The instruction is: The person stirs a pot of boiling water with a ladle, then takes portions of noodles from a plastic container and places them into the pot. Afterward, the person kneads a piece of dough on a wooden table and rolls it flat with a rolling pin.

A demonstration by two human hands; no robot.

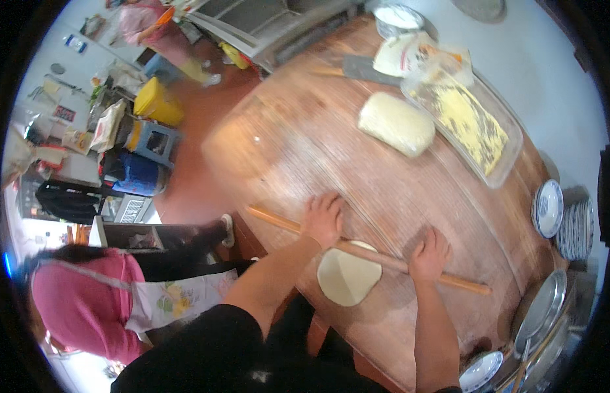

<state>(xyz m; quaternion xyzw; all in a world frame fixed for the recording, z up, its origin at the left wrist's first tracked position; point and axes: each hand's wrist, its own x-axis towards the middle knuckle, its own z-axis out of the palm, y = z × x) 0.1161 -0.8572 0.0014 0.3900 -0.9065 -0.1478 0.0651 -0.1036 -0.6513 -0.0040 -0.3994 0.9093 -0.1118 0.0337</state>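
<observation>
A long wooden rolling pin (383,261) lies across the far part of a flat round sheet of dough (347,280) on the wooden table (310,142). My left hand (323,219) rests over the pin just left of the dough, and my right hand (430,255) rests over it to the right of the dough. Both hands have their fingers bent over the far side of the pin, though their grip is partly hidden. Beyond my hands sits a large block of pale dough (396,124), which looks wrapped in clear plastic.
A clear tray (514,147) with a yellow layer, a broad-bladed tool (369,69), a bag (401,54) and a white-filled bowl (398,22) stand at the back. Stacked plates (575,231) and a metal pan (541,312) are at right. A person in pink (84,299) is close at left; another is farther off.
</observation>
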